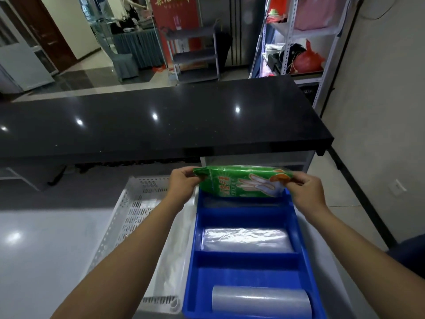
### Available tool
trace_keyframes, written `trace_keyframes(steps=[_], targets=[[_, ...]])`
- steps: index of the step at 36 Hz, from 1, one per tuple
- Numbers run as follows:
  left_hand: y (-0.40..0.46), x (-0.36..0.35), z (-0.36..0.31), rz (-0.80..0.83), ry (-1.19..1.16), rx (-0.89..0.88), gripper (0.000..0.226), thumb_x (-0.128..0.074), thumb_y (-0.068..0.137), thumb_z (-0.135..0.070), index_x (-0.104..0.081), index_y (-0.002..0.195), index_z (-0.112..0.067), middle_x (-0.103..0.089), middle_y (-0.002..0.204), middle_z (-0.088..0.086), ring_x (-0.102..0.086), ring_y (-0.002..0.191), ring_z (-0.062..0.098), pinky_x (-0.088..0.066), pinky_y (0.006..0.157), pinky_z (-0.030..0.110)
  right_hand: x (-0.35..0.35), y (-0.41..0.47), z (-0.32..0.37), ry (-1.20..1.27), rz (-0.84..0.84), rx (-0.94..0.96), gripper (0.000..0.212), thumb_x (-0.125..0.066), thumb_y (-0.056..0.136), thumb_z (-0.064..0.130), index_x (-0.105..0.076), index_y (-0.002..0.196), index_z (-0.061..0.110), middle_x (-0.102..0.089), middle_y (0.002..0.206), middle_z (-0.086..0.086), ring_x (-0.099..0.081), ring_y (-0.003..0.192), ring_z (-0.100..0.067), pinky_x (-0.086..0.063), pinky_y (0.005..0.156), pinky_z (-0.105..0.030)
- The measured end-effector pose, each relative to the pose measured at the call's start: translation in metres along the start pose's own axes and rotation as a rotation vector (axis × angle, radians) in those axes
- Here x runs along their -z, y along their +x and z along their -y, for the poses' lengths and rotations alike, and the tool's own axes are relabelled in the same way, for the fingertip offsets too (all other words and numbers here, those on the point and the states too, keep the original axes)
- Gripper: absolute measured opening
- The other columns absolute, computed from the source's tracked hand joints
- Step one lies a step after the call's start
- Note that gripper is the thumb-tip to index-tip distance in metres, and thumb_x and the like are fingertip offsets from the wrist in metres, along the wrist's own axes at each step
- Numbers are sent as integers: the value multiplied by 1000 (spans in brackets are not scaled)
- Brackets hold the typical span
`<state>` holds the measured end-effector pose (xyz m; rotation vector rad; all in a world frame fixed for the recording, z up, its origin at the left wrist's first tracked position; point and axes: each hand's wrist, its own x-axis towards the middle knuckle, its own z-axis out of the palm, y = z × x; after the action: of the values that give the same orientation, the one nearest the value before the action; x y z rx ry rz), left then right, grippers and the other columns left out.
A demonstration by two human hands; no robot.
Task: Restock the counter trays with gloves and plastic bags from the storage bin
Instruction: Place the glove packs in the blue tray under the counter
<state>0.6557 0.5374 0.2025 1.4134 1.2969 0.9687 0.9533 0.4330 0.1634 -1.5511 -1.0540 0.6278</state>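
1. The left hand [184,183] pinches the left end of a green glove packet [241,181], fingers curled over its top edge and thumb beneath.
2. The right hand [304,187] pinches the right end of the same packet, at the corner with the orange print; fingers and thumb are closed on the film.
3. The glove packet spans the gap between the two grips, held roughly level and tilted toward the camera. Its lower edge sits at or just inside the far compartment of the blue tray [301,249]; whether it touches the tray floor cannot be told.
4. The blue tray lies directly below and nearer than the grips. It has three compartments in a row.
5. The middle compartment, nearer than the packet, holds a folded stack of clear plastic bags [247,239].
6. The nearest compartment holds a roll of clear bags [261,301], lying on its side.
7. A white perforated bin [128,212] stands just left of the tray, below the left forearm, with clear plastic inside it.
8. A black counter top [161,120] runs beyond the grips.
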Motion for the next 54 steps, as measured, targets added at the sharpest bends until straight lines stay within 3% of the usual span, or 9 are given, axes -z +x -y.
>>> trace_keyframes(steps=[6, 14, 20, 23, 31, 36, 44, 51, 54], targets=[[15, -7, 26, 6, 151, 37, 32, -68, 85, 5, -77, 90, -26, -77, 86, -5, -72, 90, 17, -57, 84, 32, -5, 2, -19, -118, 4, -11, 31, -64, 83, -8, -75, 98, 17, -72, 93, -5, -65, 82, -11, -48, 67, -10], [13, -9, 43, 110, 216, 64, 26, -60, 95, -6, -72, 90, -29, -75, 89, -6, -70, 87, 8, -53, 70, 17, 0, 6, -36, -366, 77, -75, 25, -69, 87, 13, -75, 111, 16, -67, 108, -16, -63, 100, -31, -54, 88, -43], [25, -9, 38, 139, 188, 106, 20, -63, 94, -9, -70, 93, -28, -76, 88, -8, -72, 87, 7, -59, 75, 25, -4, 22, -28, -321, 104, -141, 19, -71, 86, 15, -74, 105, 16, -73, 93, -1, -68, 88, -20, -48, 68, -22], [30, -12, 36, 58, 242, 60, 16, -66, 91, -9, -67, 102, -21, -72, 96, -5, -69, 93, 13, -57, 83, 32, -9, 29, -25, -385, 36, -149, 23, -71, 88, 22, -67, 109, 14, -73, 105, -7, -66, 98, -28, -54, 83, -42], [-2, -12, 54, 59, 505, -90, 51, -69, 90, -24, -51, 138, -23, -54, 130, -13, -51, 116, 5, -42, 98, 28, -27, -4, -19, -514, 68, 55, 45, -63, 87, 48, -50, 122, 23, -60, 117, -1, -52, 104, -20, -47, 87, -45], [-27, -6, 68, 166, 674, -119, 65, -67, 91, -33, -40, 148, -21, -42, 153, 3, -41, 138, 23, -36, 113, 41, -29, 0, -35, -780, 307, -103, 73, -49, 93, 55, -24, 152, 21, -27, 158, -6, -24, 143, -37, -26, 113, -55], [-52, 2, 67, 174, 723, -72, 71, -64, 91, -45, -32, 152, -28, -29, 161, 3, -28, 147, 22, -27, 117, 41, -31, 10, -21, -815, 361, -166, 83, -32, 88, 77, -25, 153, 26, -23, 162, -6, -16, 147, -38, -20, 116, -56], [-82, 25, 61, 203, 865, -50, 75, -54, 91, -62, -22, 155, -39, -15, 166, 1, -10, 153, 22, -14, 120, 45, -37, -30, 2, -828, 374, -59, 73, -50, 90, 60, -12, 152, 48, -1, 166, 3, 2, 151, -29, -11, 117, -58], [-107, 39, 56, 174, 909, -38, 77, -49, 90, -67, -19, 155, -39, -9, 167, 1, -5, 153, 24, -10, 122, 48, -52, -61, 24, -835, 416, 21, 74, -50, 90, 60, -16, 154, 42, 0, 166, 8, 4, 151, -24, -10, 117, -53]])
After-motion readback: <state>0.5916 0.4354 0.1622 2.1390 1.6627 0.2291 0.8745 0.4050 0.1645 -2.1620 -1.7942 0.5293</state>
